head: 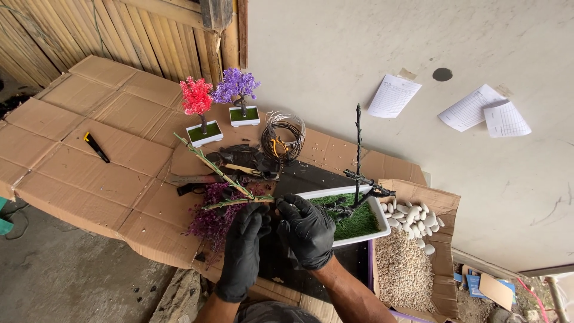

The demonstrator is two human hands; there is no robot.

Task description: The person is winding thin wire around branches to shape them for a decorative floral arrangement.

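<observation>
On the cardboard-covered counter, the white tray of green grass with its bare black trunk lies just right of the hands. Both gloved hands, left hand and right hand, pinch a thin green-wrapped branch. It seems the wrapping step; the next move needs steady twisting.

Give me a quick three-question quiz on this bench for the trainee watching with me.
1. True or false: both hands wear black gloves.
2. What do the left hand and right hand hold between them?
A. a forked twig
B. the wire coil
C. a white pebble
3. Fill in: the two small finished trees are red and ____.

Key
1. True.
2. A: the forked twig, over the purple foliage, beside the white tray.
3. Purple: red tree, purple tree. The wire coil lies apart on the cardboard.
</observation>
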